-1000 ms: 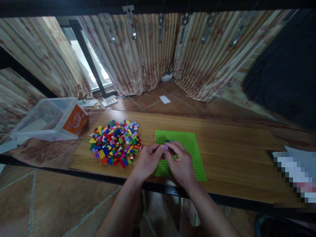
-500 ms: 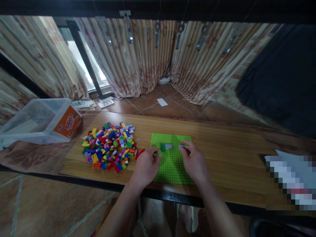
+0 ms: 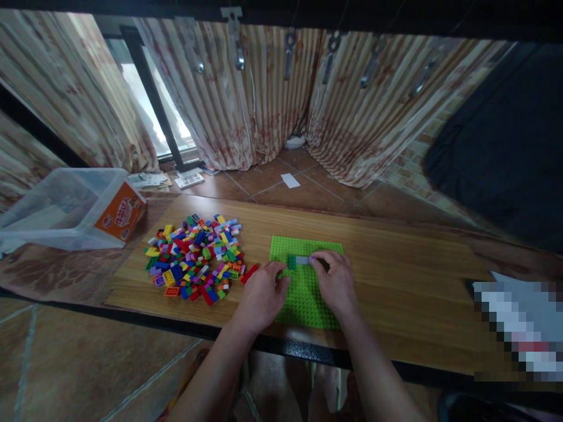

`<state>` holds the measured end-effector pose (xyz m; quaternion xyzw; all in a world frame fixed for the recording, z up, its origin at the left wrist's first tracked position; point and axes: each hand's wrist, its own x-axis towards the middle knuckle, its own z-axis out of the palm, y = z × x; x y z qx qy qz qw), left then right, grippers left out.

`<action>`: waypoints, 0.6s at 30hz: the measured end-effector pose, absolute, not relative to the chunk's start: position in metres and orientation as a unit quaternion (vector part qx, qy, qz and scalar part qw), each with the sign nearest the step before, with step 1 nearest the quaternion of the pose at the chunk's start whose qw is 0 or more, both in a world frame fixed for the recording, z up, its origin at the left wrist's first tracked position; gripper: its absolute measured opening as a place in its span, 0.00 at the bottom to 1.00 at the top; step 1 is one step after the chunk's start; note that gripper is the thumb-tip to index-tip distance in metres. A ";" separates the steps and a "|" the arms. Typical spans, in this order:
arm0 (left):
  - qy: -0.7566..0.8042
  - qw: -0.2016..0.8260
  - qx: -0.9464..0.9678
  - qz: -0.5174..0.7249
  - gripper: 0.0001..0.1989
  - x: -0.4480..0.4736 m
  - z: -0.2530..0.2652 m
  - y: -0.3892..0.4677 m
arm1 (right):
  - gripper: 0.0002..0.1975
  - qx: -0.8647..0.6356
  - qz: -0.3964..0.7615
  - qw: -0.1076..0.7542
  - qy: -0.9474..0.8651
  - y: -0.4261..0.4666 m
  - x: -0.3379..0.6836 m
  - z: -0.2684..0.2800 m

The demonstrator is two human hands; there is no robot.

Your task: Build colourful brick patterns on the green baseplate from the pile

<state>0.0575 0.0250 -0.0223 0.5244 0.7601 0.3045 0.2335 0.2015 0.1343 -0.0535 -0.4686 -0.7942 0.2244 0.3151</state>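
Note:
A bright green studded baseplate [image 3: 308, 305] lies on the wooden table. On its upper part sit a dark green brick [image 3: 291, 262] and a grey brick [image 3: 301, 260], side by side. My right hand [image 3: 335, 281] pinches a small purple brick [image 3: 312, 258] at the right end of the grey brick; fingertips partly hide it. My left hand [image 3: 263, 296] hovers over the plate's left edge, its thumb and forefinger apart with nothing seen between them. Close beyond its knuckles is a red brick [image 3: 250, 274].
A heap of mixed coloured bricks [image 3: 196, 258] spreads over the table's left part. A clear plastic box [image 3: 79, 228] with an orange label stands farther left. Blurred-out papers [image 3: 519, 328] lie at the right end. Curtains [image 3: 272, 99] hang behind the table.
My right hand has moved left with the purple brick, from apart from the grey brick to its right end. My left hand has hardly moved. The view has shifted slightly.

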 end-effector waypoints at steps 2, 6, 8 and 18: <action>0.760 0.234 0.525 0.302 0.12 0.057 -0.022 0.025 | 0.14 -0.475 0.204 0.312 -0.797 0.136 0.203 -0.057; 0.758 0.232 0.531 0.299 0.12 0.057 -0.021 0.025 | 0.16 -0.472 0.170 0.295 -0.813 0.139 0.207 -0.061; 0.758 0.232 0.532 0.299 0.12 0.058 -0.021 0.025 | 0.16 -0.460 0.162 0.289 -0.824 0.139 0.208 -0.062; 0.755 0.234 0.530 0.307 0.12 0.059 -0.020 0.023 | 0.17 -0.436 0.177 0.288 -0.834 0.143 0.213 -0.063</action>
